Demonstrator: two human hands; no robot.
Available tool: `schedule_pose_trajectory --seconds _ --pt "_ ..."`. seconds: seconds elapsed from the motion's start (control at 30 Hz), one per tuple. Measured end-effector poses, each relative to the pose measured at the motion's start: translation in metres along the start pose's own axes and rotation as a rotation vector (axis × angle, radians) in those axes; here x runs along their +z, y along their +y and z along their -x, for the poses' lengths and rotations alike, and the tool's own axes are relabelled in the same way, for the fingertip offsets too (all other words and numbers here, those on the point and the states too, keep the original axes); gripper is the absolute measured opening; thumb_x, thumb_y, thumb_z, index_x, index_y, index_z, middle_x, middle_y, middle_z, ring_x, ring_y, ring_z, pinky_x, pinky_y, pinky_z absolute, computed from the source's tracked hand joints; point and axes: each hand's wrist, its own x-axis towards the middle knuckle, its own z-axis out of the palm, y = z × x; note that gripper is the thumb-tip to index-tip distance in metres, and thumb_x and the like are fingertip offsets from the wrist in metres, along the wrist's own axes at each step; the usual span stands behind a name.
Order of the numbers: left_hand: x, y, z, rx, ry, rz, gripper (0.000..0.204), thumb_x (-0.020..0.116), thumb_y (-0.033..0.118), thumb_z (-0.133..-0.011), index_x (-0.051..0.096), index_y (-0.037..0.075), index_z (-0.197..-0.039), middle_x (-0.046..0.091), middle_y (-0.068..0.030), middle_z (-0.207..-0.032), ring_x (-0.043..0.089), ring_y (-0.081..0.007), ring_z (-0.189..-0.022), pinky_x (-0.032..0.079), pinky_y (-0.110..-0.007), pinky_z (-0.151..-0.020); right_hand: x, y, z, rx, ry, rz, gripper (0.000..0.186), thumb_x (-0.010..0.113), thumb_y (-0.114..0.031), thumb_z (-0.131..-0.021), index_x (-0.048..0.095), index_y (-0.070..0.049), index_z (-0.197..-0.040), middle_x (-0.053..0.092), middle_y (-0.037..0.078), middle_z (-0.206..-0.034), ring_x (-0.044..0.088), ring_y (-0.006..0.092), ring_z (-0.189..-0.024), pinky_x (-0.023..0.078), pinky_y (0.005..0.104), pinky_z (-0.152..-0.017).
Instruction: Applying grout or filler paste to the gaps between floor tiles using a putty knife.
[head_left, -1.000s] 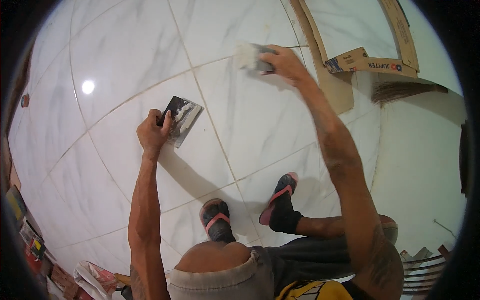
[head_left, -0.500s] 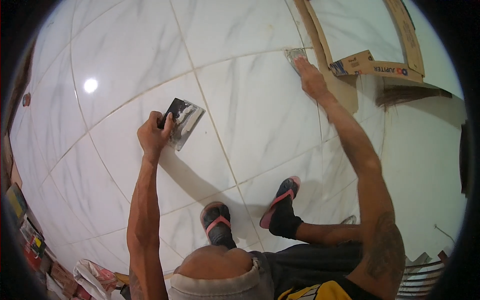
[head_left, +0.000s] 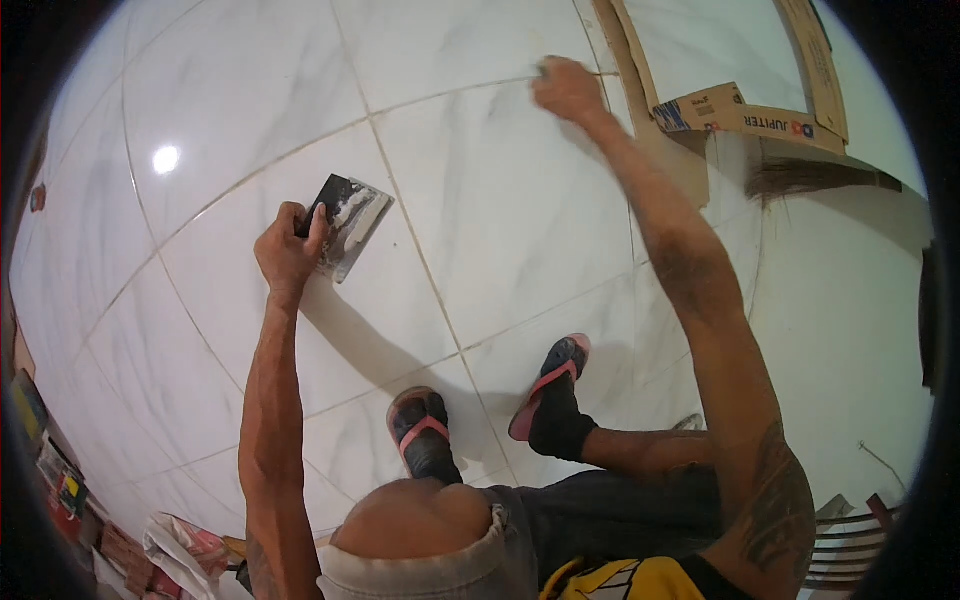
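Note:
My left hand [head_left: 286, 250] grips a wide putty knife [head_left: 345, 228] with a black upper part. Whitish-grey paste is smeared over its blade, which is held above the white tiled floor [head_left: 500, 200]. Farther off to the right, my right hand [head_left: 570, 90] is closed at a tile joint near the cardboard. It is slightly blurred, and only a small dark edge of what it holds shows past the fingers. Brownish joints run between the grey-veined tiles, and a small dark speck lies to the right of the putty knife.
Folded cardboard strips [head_left: 750, 118] form a frame at the far right. Beside them lies a bristle broom head [head_left: 815, 180]. My feet in pink-strapped flip-flops [head_left: 425, 430] stand on the tiles. A white sack [head_left: 180, 550] and assorted boxes [head_left: 65, 480] are at the lower left.
My right hand has moved left along the tile joint, away from the cardboard, and the flat grey piece under its fingers is now mostly hidden. My left hand still holds the putty knife.

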Motion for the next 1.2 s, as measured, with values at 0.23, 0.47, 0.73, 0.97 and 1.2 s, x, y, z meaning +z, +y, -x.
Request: schedule_pose_trajectory --seconds 0.23,0.47,0.73,0.97,1.2 --pt "0.005 -0.005 0.007 -0.003 0.004 -0.050 0.032 0.073 0.033 -0.084 0.056 0.007 -0.076 0.058 -0.0091 -0.058 0.057 -0.0244 -0.048 0.045 -0.034 -0.048 -0.044 -0.013 0.022 0.000 -0.352 -0.679 0.044 0.057 -0.029 -0.082 0.065 0.000 -0.114 0.065 0.010 -0.090 0.062 0.0173 -0.081 0.053 0.0301 -0.066" --pt "-0.006 -0.007 0.005 -0.010 -0.010 -0.070 0.031 0.073 0.033 -0.084 0.057 0.008 -0.078 0.059 -0.0085 -0.058 0.056 -0.0241 -0.047 0.046 -0.033 -0.049 -0.016 0.108 0.031 -0.004 0.183 0.063 0.039 0.055 -0.018 -0.088 0.060 -0.001 -0.122 0.068 0.018 -0.101 0.067 0.0290 -0.094 0.053 0.0390 -0.080" --pt "0.007 -0.001 0.003 -0.001 -0.012 -0.039 0.030 0.073 0.032 -0.084 0.056 0.008 -0.077 0.059 -0.0072 -0.057 0.058 -0.0245 -0.048 0.046 -0.033 -0.049 0.029 0.092 0.047 -0.124 0.299 0.486 0.035 0.056 -0.012 -0.083 0.060 0.003 -0.114 0.066 0.025 -0.099 0.065 0.0368 -0.094 0.053 0.0433 -0.081" --pt "0.004 -0.001 0.001 0.014 0.002 -0.044 0.030 0.074 0.030 -0.083 0.056 0.008 -0.077 0.059 -0.0075 -0.058 0.057 -0.0232 -0.048 0.046 -0.033 -0.049 -0.051 0.106 0.023 0.293 -0.070 0.081 0.046 0.056 -0.032 -0.083 0.063 0.007 -0.106 0.066 0.028 -0.103 0.064 0.0399 -0.102 0.050 0.0477 -0.089" --pt "0.004 0.001 -0.003 -0.001 -0.005 -0.040 0.029 0.075 0.030 -0.083 0.057 0.008 -0.079 0.059 -0.0078 -0.059 0.056 -0.0226 -0.047 0.045 -0.032 -0.048 -0.032 0.071 -0.020 0.202 -0.045 0.106 0.046 0.055 -0.035 -0.083 0.066 0.005 -0.104 0.066 0.028 -0.105 0.064 0.0409 -0.101 0.050 0.0472 -0.087"
